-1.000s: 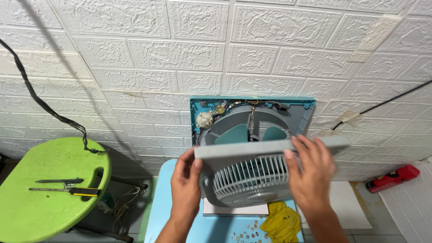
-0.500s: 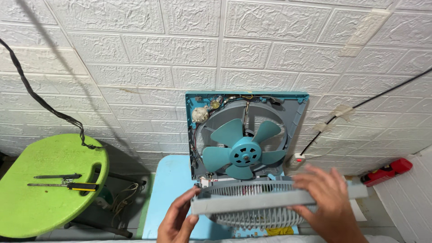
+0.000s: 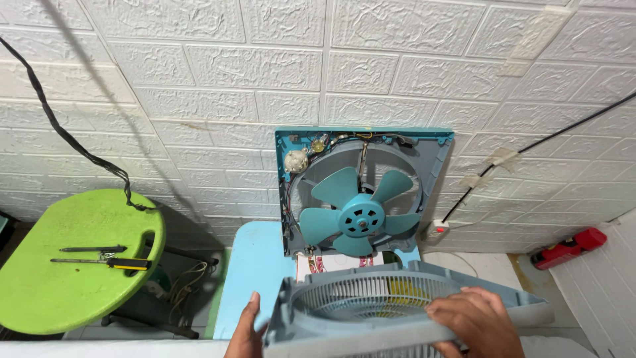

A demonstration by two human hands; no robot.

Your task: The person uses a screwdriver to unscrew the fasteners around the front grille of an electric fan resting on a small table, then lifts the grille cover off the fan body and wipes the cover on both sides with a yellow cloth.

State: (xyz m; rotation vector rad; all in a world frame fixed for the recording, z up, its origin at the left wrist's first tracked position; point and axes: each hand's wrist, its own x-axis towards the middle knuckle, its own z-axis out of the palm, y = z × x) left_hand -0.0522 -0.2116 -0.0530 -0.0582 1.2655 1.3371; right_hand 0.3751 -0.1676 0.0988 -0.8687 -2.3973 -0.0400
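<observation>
A square box fan body [image 3: 363, 192] with teal blades leans upright against the white brick-pattern wall, its front open and wiring showing along the top. Below it I hold the detached grey front grille [image 3: 371, 298] nearly flat. My left hand [image 3: 246, 331] grips the grille's left edge. Over the right part of the grille rim lies my right hand [image 3: 474, 323], holding it from above.
A light blue table [image 3: 255, 275] carries the fan. At the left stands a green round stool [image 3: 73, 265] with a screwdriver [image 3: 106, 264] and a second tool. A black cable hangs on the wall; a white socket [image 3: 436, 230] and a red tool [image 3: 568, 248] lie right.
The grille came off the fan front, moved down toward me and tilted flat, uncovering the teal blades. Both hands moved down with it.
</observation>
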